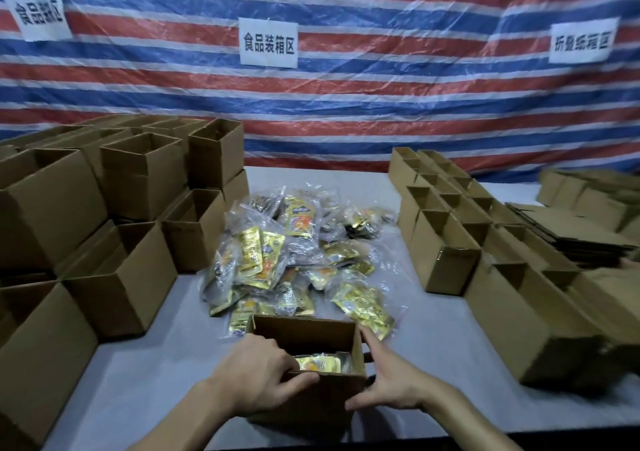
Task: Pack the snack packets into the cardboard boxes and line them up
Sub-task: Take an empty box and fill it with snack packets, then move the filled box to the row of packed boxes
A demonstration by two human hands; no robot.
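The box (329, 393) stands at 6 o'clock on the table (138, 364), mouth up, long axis running 9 to 3, with gold packets (320, 362) inside. The left hand (256, 374) grasps its near rim. The right hand (391, 378), fingers straight, presses its 3 o'clock wall. The pile (294, 256) lies just beyond at 12.

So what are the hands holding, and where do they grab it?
The near cardboard box. The left hand grips its near rim, fingers curled over the edge; the right hand presses open against its right side.
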